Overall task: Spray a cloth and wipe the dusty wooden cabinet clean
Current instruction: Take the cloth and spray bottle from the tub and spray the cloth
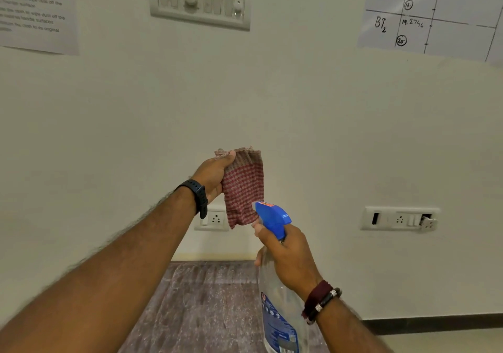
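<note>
My left hand (215, 174) grips a red-and-white checked cloth (243, 186) and holds it up in front of the wall, the cloth hanging down from my fingers. My right hand (285, 254) grips the neck of a clear spray bottle (277, 298) with a blue trigger head (272, 215); its nozzle points at the lower part of the cloth, very close to it. One finger lies at the front of the trigger. Below both hands lies the dusty wooden cabinet top (206, 306), grey-brown with pale dust streaks.
A cream wall fills the view. A switch panel (200, 4) hangs high up; socket plates sit behind the cloth (215, 219) and at right (400, 218). Papers are taped at top left (35, 12) and top right (435, 12). Floor skirting (435, 324) shows lower right.
</note>
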